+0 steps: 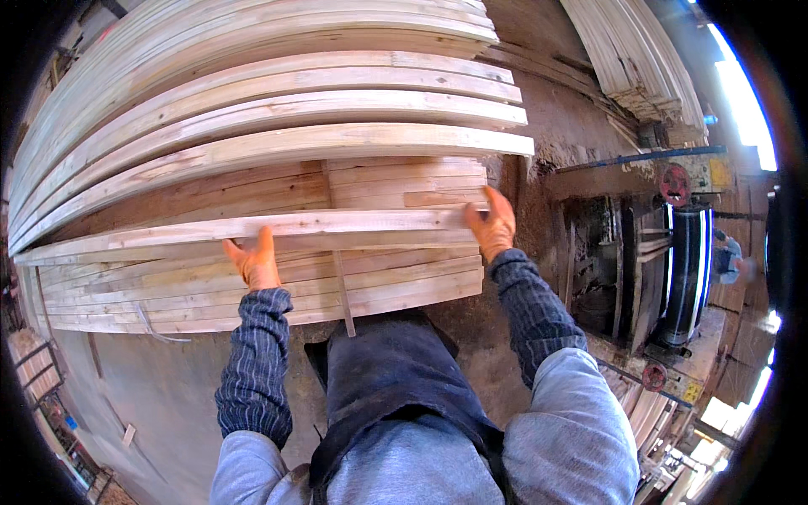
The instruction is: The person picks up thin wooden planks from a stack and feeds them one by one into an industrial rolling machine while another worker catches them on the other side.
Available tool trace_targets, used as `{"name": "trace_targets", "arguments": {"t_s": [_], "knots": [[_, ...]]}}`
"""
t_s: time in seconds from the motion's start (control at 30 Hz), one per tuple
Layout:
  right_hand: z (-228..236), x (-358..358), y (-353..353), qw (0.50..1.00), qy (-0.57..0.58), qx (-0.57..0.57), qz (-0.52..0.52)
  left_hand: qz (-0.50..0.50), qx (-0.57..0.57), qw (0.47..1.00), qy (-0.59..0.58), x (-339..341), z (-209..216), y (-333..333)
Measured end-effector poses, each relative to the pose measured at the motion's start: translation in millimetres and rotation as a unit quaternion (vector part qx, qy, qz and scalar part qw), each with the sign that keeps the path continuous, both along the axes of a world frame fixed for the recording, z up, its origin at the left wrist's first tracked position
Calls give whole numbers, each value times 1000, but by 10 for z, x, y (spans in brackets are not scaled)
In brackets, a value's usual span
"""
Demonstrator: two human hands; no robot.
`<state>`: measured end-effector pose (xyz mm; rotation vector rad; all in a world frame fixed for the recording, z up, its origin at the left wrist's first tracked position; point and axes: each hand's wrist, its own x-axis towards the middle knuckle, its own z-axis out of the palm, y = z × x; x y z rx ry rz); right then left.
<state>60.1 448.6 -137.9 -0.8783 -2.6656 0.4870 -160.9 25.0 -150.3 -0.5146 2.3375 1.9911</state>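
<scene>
A long, pale wooden board spans both my hands, raised above a lower stack of boards. My left hand, in an orange glove, grips its near edge left of centre; part of the fingers is hidden. At the board's right end my right hand, gloved alike, closes round it with thumb and fingers. Just beyond lies a higher layer of similar boards, their right ends uneven. A thin wooden slat lies crosswise on the lower stack, its near end sticking out toward my apron.
A machine with dark rollers and red handwheels stands to the right. Another person is behind it. More stacked boards lie at the far right. A thin curved strip hangs off the lower stack's near side.
</scene>
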Motion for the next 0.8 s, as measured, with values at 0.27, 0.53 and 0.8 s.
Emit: {"name": "trace_targets", "arguments": {"t_s": [0.27, 0.53, 0.8], "knots": [[-219, 235, 735, 769, -67, -620, -141, -37, 122, 992, -4, 334, -122, 251], [463, 40, 735, 767, -121, -606, -171, 4, 53, 997, -56, 251, -108, 312], [358, 42, 933, 781, -163, -585, -148, 67, 201, 954, -211, 294, -209, 189]]}}
